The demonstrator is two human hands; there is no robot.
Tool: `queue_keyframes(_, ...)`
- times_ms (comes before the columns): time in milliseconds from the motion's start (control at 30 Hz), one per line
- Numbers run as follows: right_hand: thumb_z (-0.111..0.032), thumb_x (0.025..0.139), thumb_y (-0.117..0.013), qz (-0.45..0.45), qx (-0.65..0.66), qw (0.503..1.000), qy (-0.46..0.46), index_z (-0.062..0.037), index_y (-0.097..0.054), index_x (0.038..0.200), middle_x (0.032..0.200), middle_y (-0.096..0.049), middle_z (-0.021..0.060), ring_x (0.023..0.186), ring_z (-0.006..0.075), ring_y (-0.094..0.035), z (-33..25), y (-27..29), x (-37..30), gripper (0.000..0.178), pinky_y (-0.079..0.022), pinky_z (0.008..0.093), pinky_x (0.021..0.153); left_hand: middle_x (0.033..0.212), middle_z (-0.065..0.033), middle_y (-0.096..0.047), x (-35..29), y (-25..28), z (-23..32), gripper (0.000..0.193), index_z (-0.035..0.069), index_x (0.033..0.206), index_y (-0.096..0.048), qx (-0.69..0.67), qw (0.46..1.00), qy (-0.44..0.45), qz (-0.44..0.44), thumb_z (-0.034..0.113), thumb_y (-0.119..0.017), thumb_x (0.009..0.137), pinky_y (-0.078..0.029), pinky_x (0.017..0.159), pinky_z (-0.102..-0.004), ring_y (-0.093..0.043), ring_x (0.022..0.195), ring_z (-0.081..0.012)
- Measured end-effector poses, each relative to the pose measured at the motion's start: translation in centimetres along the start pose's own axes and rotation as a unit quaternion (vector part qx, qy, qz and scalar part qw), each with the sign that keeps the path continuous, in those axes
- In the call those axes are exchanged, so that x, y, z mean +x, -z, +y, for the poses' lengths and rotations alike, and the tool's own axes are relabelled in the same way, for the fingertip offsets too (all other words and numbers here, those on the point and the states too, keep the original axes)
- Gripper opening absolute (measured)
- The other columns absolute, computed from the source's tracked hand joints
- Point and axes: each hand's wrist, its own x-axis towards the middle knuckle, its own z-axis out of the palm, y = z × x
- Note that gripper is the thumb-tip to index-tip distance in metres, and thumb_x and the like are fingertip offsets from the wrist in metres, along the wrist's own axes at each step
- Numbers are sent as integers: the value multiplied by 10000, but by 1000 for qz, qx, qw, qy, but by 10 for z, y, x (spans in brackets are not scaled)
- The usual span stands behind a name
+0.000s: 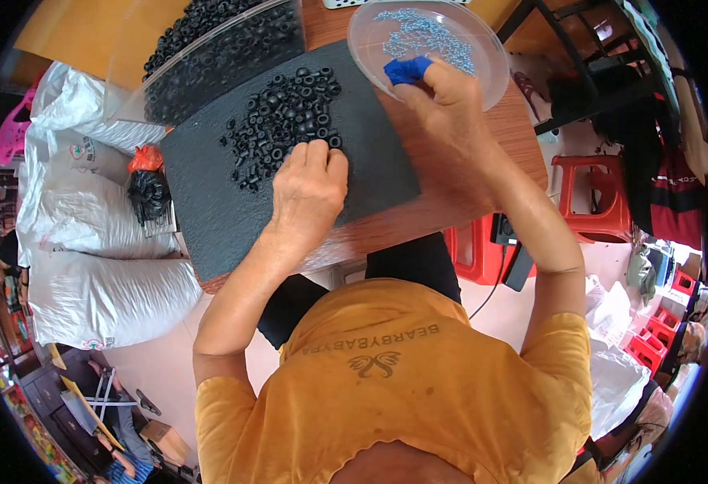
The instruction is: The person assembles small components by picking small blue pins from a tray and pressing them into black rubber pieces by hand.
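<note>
My left hand (309, 189) rests at the near edge of a pile of small black ring-shaped parts (285, 113) on a dark mat (208, 185). Its fingers are curled closed, their tips among the parts; what they hold, if anything, is hidden. Over the near rim of a clear round tray (495, 85) is my right hand (451, 101), with a blue covering (407, 70) on a finger. Thumb and fingers are drawn together there, and nothing between them can be made out. Many tiny light-blue pieces (426, 36) lie spread in the tray.
A clear bin (233, 68) full of black parts stands at the far left of the wooden table (467, 173). White sacks (104, 290) are stacked to the left, beside a black bag (150, 196). Red stools (596, 194) and a dark chair frame (572, 73) stand to the right.
</note>
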Motion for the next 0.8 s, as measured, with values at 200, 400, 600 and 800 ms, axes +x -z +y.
queue_keyframes(200, -43, 710, -679, 1, 105, 991, -83, 9, -541, 715, 677, -528, 175, 649, 356, -541, -12, -5, -24, 147, -410, 389, 547, 694, -90, -488, 1, 1, -5, 177, 30, 846, -588, -33, 998, 42, -36, 4, -644, 680, -457, 564, -362, -553, 661, -261)
queue_keyframes(400, -27, 722, -683, 20, 150, 981, -118, 8, -624, 854, 720, -577, 158, 651, 280, -578, -10, -7, -41, 149, -434, 344, 572, 689, -85, -490, 10, 11, -9, 211, 39, 875, -605, -35, 998, 48, -3, 22, -667, 674, -451, 539, -361, -544, 621, -253)
queue_keyframes(600, -33, 744, -677, -4, 196, 956, -219, 5, -639, 919, 788, -621, 136, 713, 190, -602, -20, -2, -56, 183, -461, 290, 625, 707, -73, -495, 5, 5, -16, 184, 38, 829, -617, -9, 999, -7, -40, 6, -643, 650, -455, 539, -343, -550, 681, -233)
queue_keyframes(800, -37, 747, -676, -3, 196, 956, -217, 1, -633, 891, 758, -596, 119, 682, 196, -584, -25, -4, -65, 156, -456, 293, 613, 734, -91, -499, 0, 10, -5, 190, 23, 821, -602, -46, 997, -26, -62, -12, -611, 634, -470, 569, -358, -550, 695, -250)
